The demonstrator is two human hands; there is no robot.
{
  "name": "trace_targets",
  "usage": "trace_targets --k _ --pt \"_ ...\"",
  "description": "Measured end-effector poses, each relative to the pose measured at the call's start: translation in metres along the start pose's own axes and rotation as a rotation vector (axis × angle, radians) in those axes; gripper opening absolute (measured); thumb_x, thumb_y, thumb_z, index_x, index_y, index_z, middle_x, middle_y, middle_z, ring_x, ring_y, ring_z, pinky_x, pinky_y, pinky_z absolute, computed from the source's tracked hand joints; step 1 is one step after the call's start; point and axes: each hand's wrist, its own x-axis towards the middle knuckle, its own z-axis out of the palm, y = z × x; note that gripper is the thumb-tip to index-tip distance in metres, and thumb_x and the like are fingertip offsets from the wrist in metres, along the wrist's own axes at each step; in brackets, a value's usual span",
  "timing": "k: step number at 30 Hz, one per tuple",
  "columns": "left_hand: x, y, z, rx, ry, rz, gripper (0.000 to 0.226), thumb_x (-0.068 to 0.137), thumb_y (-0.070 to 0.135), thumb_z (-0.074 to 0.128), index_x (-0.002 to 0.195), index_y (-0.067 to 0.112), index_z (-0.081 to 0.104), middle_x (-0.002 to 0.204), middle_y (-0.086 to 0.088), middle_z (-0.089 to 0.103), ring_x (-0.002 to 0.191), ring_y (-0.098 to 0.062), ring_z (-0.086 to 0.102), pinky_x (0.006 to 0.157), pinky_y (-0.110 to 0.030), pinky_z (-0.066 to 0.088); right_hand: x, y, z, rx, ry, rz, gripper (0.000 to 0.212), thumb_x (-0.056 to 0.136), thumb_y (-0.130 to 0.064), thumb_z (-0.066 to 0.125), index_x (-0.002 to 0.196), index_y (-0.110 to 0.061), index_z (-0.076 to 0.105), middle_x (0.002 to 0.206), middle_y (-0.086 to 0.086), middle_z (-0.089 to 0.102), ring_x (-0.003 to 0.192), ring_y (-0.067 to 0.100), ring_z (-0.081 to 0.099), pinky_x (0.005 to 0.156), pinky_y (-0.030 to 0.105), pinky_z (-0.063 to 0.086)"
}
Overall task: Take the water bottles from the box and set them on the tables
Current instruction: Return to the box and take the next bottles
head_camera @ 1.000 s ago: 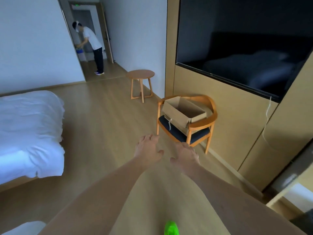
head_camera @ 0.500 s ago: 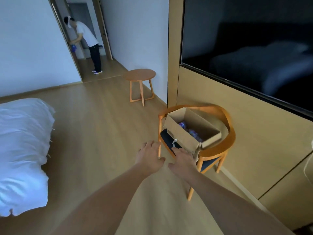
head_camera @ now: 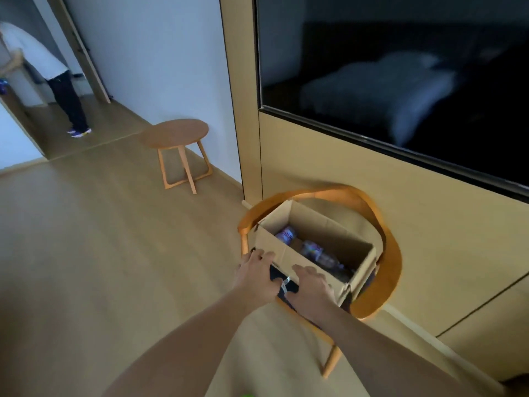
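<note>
Both hands have reached the box [head_camera: 289, 253] near edge, left hand [head_camera: 254, 272], right hand [head_camera: 310, 287].

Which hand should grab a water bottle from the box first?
Probably the right hand. It rests at the near wall of the box, just in front of the bottles lying inside. The left hand sits at the box's left corner, farther from them.
</note>
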Motion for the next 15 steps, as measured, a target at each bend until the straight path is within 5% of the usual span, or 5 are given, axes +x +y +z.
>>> trace_targets --k 8,15 --pt "0.117 -0.026 -0.002 -0.006 -0.117 0.134 0.047 0.085 0.042 0.066 0.128 0.030 0.052 0.129 0.003 0.055 0.124 -0.024 0.046 0.101 -0.044 0.047 0.083 -0.007 -0.001 0.089 0.011 0.241 0.071 0.088 -0.042 0.066 0.152 -0.033 0.037 0.149 0.000 0.045 0.137 0.026 0.042 0.108 0.041 0.043" --pt "0.190 -0.017 0.043 0.014 -0.250 0.213 0.066 0.087 0.049 0.063 0.146 0.028 0.043 0.147 0.003 0.044 0.136 -0.023 0.039 0.106 -0.042 0.040 0.142 0.024 0.006 0.167 -0.019 0.411 0.071 0.085 -0.042 0.067 0.150 -0.034 0.039 0.144 0.000 0.048 0.134 0.026 0.044 0.107 0.040 0.043"
